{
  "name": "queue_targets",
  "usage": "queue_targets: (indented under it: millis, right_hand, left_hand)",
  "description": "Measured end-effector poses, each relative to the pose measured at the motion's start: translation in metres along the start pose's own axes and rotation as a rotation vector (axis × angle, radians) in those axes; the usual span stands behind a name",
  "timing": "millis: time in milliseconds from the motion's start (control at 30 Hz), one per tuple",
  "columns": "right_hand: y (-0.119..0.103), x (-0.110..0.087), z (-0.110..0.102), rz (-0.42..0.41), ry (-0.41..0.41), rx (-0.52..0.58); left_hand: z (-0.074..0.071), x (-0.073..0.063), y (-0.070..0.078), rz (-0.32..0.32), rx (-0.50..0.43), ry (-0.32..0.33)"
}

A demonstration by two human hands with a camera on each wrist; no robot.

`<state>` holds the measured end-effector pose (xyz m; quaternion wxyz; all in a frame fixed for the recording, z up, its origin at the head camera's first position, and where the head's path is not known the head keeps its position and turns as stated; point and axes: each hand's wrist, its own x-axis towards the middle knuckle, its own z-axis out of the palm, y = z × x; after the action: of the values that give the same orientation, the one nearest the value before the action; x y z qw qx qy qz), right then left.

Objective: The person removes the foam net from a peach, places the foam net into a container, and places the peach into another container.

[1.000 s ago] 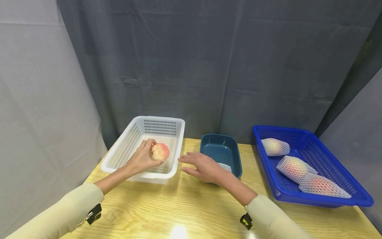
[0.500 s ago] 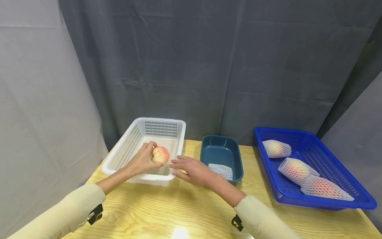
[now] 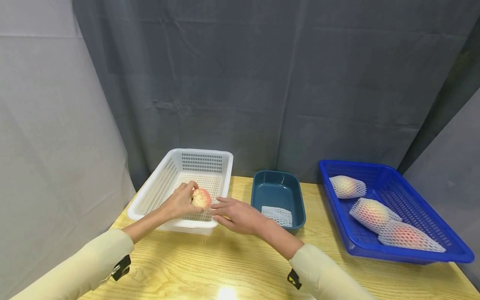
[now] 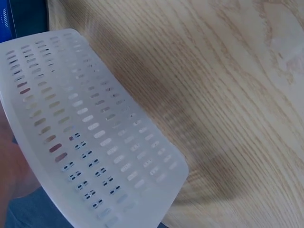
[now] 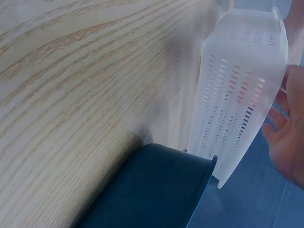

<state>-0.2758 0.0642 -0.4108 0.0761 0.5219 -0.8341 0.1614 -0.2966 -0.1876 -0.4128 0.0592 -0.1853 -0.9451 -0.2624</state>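
A pink and cream peach (image 3: 201, 198) is held by my left hand (image 3: 181, 203), thumb and fingers around its left side, over the near part of the white slotted basket (image 3: 222, 155). My right hand (image 3: 237, 216) reaches over the basket's right rim, fingers extended, their tips right beside the peach. In the right wrist view the right hand (image 5: 290, 128) is at the basket's rim, and pinkish colour shows through the slots. The left wrist view has mostly the outer wall of the basket (image 4: 95, 128), with part of the left hand (image 4: 16, 164) at the left edge.
Right of the basket stands a dark teal tray (image 3: 275, 189) with a white foam net sleeve (image 3: 277, 215) in it. A blue basket (image 3: 390, 166) farther right holds 3 peaches (image 3: 371, 212) in foam nets. A grey curtain (image 3: 240, 83) hangs behind the wooden table (image 3: 187, 266).
My right hand has moved left from beside the teal tray to the peach, uncovering the foam net sleeve. The left hand and peach have come down slightly toward me.
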Motion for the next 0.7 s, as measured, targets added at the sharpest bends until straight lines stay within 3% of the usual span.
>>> queue_targets:
  millis: [200, 433, 700]
  right_hand:
    - [0.0006, 0.0018, 0.0005, -0.017, -0.019, -0.006]
    - [-0.0003, 0.005, 0.0011, -0.01, -0.048, -0.007]
    - [-0.0002, 0.0034, -0.0005, 0.009, -0.064, 0.006]
  left_hand:
    - [0.0008, 0.0005, 0.0018, 0.026, 0.037, -0.057]
    - [0.0, 0.0007, 0.0025, 0.003, 0.065, -0.118]
    - [0.007, 0.0059, 0.0011, 0.052, 0.076, -0.165]
